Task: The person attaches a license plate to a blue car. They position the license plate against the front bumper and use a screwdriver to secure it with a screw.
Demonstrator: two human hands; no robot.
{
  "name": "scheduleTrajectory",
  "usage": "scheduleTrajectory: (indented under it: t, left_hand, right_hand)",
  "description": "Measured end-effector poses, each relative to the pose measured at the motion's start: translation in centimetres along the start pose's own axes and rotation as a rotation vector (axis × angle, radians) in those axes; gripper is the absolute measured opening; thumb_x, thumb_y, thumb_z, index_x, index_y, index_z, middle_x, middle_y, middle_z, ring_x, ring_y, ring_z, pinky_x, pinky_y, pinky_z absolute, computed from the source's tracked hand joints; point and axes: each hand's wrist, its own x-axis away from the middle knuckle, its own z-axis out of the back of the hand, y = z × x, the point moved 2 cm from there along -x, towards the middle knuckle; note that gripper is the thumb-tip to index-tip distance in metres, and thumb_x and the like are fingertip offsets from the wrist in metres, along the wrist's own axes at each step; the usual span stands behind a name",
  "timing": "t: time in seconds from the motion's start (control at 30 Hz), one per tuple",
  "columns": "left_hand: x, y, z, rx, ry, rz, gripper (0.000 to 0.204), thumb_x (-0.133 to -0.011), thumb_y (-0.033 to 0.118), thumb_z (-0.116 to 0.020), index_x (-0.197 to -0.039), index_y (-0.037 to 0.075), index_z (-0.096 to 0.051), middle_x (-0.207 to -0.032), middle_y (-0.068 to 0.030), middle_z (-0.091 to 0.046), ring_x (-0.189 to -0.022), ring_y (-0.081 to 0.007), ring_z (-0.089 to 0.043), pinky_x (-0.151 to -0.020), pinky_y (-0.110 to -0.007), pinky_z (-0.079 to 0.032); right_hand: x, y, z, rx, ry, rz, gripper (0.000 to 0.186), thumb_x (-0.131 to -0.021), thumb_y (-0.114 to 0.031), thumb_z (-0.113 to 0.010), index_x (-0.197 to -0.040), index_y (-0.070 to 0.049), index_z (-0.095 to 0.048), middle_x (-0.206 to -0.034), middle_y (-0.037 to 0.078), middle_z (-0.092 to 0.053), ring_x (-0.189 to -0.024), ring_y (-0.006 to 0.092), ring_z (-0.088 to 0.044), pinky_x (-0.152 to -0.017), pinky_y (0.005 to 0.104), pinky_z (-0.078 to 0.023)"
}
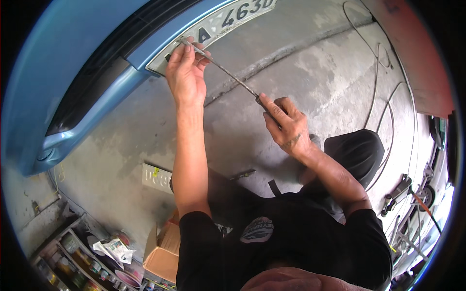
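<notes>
A long thin screwdriver (228,73) slants between my two hands, its tip up against the left end of a white number plate (216,28). The plate sits on the front bumper (109,92) of a blue car. My right hand (287,125) is wrapped round the dark handle, index finger stretched along it. At the plate, the thumb and fingers of my left hand (187,72) close round the tip end of the shaft. Whether a screw is between those fingertips is hidden.
On the concrete floor lie a second white plate (156,177) and a thin dark tool (243,174). An open cardboard box (162,254) and a shelf with bottles (73,257) stand lower left. A cable (376,82) loops at right, near a floor jack (397,194).
</notes>
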Motion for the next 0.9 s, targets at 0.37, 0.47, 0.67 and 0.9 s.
scheduleTrajectory:
  t: [0.37,0.47,0.67,0.9]
  left_hand:
    - [-0.9,-0.5,0.7,0.154,-0.069,0.011,0.021,-0.102,0.01,-0.061,-0.119,-0.001,-0.067,-0.097,-0.0106,-0.07,-0.088,-0.0205,-0.066,-0.079,-0.036,-0.053]
    - [-0.9,-0.5,0.6,0.16,-0.079,0.016,0.021,-0.102,0.009,-0.061,-0.118,-0.002,-0.068,-0.096,-0.0104,-0.07,-0.088,-0.02,-0.065,-0.079,-0.035,-0.053]
    - [-1.0,-0.6,0.7,0.184,-0.073,0.012,0.019,-0.102,0.01,-0.062,-0.116,-0.002,-0.069,-0.095,-0.0099,-0.071,-0.086,-0.0191,-0.065,-0.078,-0.035,-0.054]
    - [-1.1,-0.7,1.0,0.162,-0.095,0.012,0.023,-0.103,0.013,-0.061,-0.119,-0.001,-0.068,-0.1,-0.0095,-0.07,-0.091,-0.0195,-0.065,-0.081,-0.037,-0.055]
  right_hand:
    - [-0.4,0.0,0.4,0.317,-0.003,0.111,0.064,-0.076,0.002,-0.071,-0.138,-0.015,-0.066,-0.098,0.012,-0.06,-0.071,0.0226,-0.065,-0.051,0.0351,-0.055]
    - [-0.5,-0.3,0.6,0.337,0.002,0.106,0.064,-0.077,0.002,-0.071,-0.138,-0.016,-0.066,-0.101,0.013,-0.062,-0.073,0.0235,-0.067,-0.053,0.0351,-0.056]
    - [-0.4,-0.9,0.2,0.287,0.005,0.066,0.064,-0.076,0.002,-0.072,-0.138,-0.015,-0.066,-0.102,0.012,-0.063,-0.071,0.0244,-0.067,-0.053,0.0352,-0.056]
    - [-0.6,-2.0,0.3,0.343,0.003,0.103,0.057,-0.082,0.0,-0.073,-0.138,-0.012,-0.065,-0.098,0.01,-0.064,-0.066,0.0245,-0.065,-0.05,0.0367,-0.054]
